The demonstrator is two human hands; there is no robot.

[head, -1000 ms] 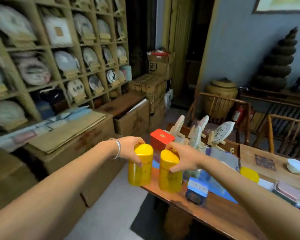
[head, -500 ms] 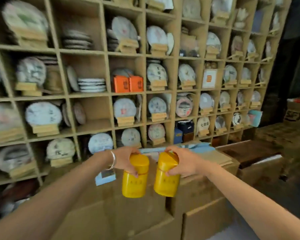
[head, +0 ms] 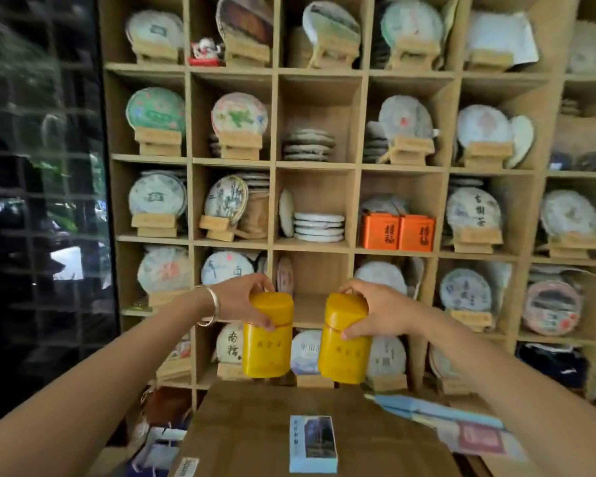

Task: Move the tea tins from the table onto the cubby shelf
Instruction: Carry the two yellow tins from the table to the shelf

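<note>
Gripping left tin (head: 267,352) by lid: left hand (head: 246,302) | right hand (head: 375,313) grips right tin (head: 344,356) | before cubby shelf (head: 315,244)

the cubby (head: 319,287) straight ahead has bare floor, with only a tea cake (head: 284,274) leaning at its left wall; neighbouring cubbies are filled with cakes on stands.

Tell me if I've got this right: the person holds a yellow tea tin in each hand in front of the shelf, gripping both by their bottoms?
Not quite. The head view shows the left hand and right hand gripping the left tin and right tin by their lids, at the top. The rest is right: both are held before the cubby shelf.
</note>
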